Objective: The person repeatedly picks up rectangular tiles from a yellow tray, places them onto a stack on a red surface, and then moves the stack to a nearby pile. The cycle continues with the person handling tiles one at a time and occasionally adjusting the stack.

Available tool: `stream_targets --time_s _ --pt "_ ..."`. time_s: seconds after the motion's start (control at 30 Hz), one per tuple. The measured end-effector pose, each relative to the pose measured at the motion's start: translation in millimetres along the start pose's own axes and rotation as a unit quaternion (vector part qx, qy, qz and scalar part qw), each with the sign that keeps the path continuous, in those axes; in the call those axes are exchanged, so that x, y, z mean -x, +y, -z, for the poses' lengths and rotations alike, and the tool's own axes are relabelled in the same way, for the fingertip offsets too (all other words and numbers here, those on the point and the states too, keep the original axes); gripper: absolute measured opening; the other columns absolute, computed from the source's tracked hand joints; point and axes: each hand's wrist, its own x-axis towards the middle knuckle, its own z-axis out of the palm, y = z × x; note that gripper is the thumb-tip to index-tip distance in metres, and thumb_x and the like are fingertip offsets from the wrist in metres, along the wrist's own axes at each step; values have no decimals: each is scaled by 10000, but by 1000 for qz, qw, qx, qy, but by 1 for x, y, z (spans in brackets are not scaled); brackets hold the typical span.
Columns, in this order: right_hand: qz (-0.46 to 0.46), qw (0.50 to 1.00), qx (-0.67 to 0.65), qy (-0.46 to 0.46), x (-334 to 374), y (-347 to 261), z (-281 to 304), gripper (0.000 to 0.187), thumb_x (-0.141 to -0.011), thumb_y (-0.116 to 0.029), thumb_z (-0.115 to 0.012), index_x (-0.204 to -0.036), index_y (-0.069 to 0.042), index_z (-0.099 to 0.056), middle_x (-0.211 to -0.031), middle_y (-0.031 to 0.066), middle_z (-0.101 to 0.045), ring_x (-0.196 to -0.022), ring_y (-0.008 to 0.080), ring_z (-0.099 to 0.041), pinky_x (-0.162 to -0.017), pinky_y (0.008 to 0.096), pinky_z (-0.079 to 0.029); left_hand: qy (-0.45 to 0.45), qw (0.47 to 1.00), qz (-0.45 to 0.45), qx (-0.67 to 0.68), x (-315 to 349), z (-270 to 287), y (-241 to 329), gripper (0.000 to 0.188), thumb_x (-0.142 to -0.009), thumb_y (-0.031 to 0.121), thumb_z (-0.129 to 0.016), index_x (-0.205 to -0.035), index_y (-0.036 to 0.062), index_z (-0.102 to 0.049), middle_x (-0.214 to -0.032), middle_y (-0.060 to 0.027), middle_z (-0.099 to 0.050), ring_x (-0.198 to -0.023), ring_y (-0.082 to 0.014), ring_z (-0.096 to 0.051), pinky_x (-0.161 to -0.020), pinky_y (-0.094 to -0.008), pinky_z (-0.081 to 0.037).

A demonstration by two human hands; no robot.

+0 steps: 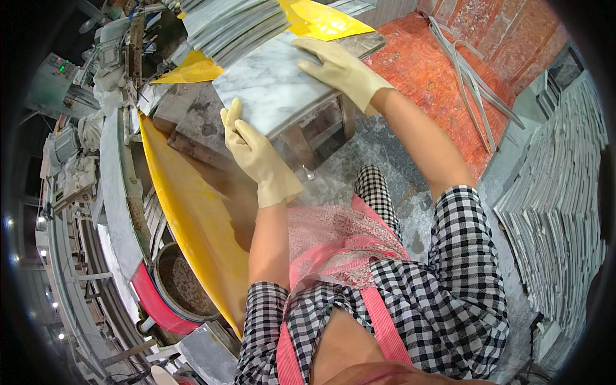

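Note:
A square white marble tile with grey veins lies on a low stand in front of me. My gloved left hand is at its left edge, fingers bent around that side. The gloved right hand grips the opposite edge, its thumb on the top face and fingers along the border. Part of the fingers on both hands is hidden. Both gloves are cream rubber. Just beyond the tile rises a stack of thin grey slabs, with yellow sheeting beside it.
A curved yellow panel runs along my left, next to a round bin of rubble. Machinery stands farther left. Grey straps lie on an orange board. Tall tile stacks fill the right side.

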Motion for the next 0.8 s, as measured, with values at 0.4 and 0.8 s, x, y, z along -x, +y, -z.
stream_targets --time_s 0.4,0.8 --pt "-393 874 -277 -71 43 -12 51 691 -967 -643 -549 -1023 37 -658 -834 141 -702 -680 191 -698 -611 332 -589 -12 1000 15 10 -3 -1 -2 327 -1077 99 -372 -1255 -51 -602 -1421 -176 -526 -1444 -240 -377 -1192 -366 -268" --pt "-446 787 -422 -69 26 -27 19 553 -980 -461 -637 -1174 56 -653 -931 170 -726 -713 244 -727 -570 348 -605 -41 998 -5 -56 -7 2 -7 346 -1061 103 -385 -1276 -75 -590 -1413 -202 -544 -1482 -314 -333 -1186 -412 -272"
